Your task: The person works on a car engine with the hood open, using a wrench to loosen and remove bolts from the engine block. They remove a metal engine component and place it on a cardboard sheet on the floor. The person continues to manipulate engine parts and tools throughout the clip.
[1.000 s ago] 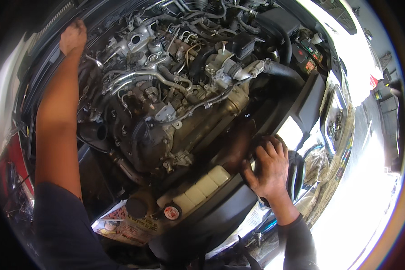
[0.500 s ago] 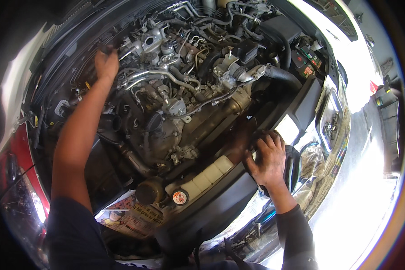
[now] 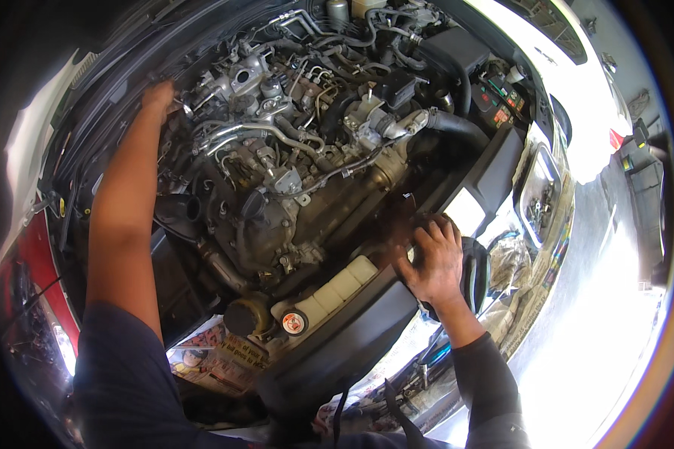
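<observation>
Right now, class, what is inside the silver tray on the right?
Small parts lie in the silver tray, too small to identify; whatever is beneath them is covered.

Silver-grey metal pipes [image 3: 258, 126] gleam in a dark engine bay [image 3: 430, 162], its near edge showing a long black plastic panel [image 3: 344, 329] and cream segmented plastic reservoir [image 3: 331, 290], its right edge a boxy red-and-black battery [image 3: 494, 111].

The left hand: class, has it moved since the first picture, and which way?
Yes: the left hand has shifted rightward, closer to the fixed grey metal housing with a round opening.
</observation>
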Demonstrator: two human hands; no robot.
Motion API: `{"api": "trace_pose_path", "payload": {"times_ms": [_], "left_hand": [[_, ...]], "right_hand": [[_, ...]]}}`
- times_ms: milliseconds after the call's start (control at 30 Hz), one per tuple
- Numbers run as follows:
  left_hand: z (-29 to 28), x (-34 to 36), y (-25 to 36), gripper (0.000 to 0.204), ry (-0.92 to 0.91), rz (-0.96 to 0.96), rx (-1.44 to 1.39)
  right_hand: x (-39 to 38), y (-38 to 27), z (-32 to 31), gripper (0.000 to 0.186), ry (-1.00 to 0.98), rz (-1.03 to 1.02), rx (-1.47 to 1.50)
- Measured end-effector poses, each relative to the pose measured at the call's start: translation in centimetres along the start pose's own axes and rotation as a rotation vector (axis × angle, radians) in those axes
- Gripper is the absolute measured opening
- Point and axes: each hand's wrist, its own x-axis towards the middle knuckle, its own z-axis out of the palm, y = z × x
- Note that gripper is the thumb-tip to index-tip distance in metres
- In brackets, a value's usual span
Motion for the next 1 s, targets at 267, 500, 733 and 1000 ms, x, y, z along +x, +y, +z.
{"api": "trace_pose_path", "payload": {"times_ms": [267, 500, 733, 1000], "left_hand": [[-7.5, -16.6, 1.4, 0.062, 0.304, 0.619, 0.456], [-12.4, -47.9, 2.8, 0.063, -0.253, 0.241, 0.332], [-4.4, -68.7, -6.7, 0.059, -1.014, 0.282, 0.758], [-0.9, -73.6, -9.9, 0.058, -1.077, 0.635, 0.86]], "right_hand": [[-0.4, 0.3, 0.2, 0.037, 0.03, 0.009, -0.011], [-0.9, 1.0, 0.7, 0.043, 0.055, -0.002, -0.006], [-1.5, 1.5, 1.0, 0.049, 0.019, -0.01, -0.079], [-1.1, 0.7, 0.3, 0.04, 0.007, -0.008, -0.014]]}}
